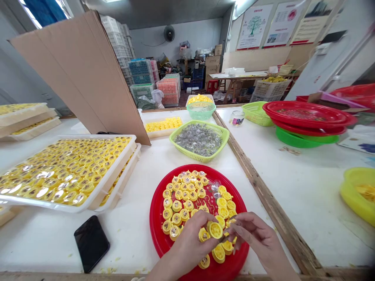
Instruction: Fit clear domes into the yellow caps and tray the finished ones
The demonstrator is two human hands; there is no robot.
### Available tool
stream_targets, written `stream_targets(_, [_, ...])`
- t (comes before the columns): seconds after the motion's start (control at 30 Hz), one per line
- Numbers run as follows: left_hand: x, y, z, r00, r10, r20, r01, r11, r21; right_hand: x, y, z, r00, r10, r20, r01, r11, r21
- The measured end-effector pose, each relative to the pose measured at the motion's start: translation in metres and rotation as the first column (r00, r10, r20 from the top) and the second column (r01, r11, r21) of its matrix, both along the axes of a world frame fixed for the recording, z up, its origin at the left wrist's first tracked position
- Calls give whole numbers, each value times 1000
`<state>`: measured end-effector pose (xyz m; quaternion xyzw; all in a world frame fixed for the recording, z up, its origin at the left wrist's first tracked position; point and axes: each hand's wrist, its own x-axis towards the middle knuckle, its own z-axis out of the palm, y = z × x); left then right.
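A round red tray (156, 218) lies on the white table in front of me, covered with several small yellow plastic caps (178, 205) and a few clear domes (216, 188). My left hand (191, 242) hovers over the tray's near side, its fingers pinched on a yellow cap (216, 230). My right hand (258, 236) meets it from the right, fingertips closed on a small clear piece at the cap; what exactly it is I cannot make out.
A green basket of clear domes (200, 139) sits behind the tray. White trays of finished yellow pieces (67, 168) are stacked at left beside a leaning cardboard sheet (88, 74). A black phone (91, 242) lies near the table edge. Red and green bowls (307, 117) stand at right.
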<state>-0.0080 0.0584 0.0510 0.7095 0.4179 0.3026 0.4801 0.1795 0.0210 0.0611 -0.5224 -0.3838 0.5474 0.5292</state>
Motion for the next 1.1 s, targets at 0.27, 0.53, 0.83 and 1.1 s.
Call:
stream_targets(0.27, [3, -3, 10, 999, 38, -5, -38, 997, -71, -4, -6, -1, 993, 105, -44, -105, 994, 13])
stream_targets(0.53, [8, -8, 5, 985, -10, 172, 24, 996, -81, -18, -12, -10, 993, 103, 54, -104, 994, 23])
stream_targets(0.83, [9, -18, -10, 996, -2, 89, -16, 978, 207, -31, -20, -25, 976, -30, 218, -38, 953, 300])
stream_targets(1.1, [5, -35, -4, 997, -26, 73, 9, 977, 214, -36, -26, -29, 976, -20, 217, -27, 977, 212])
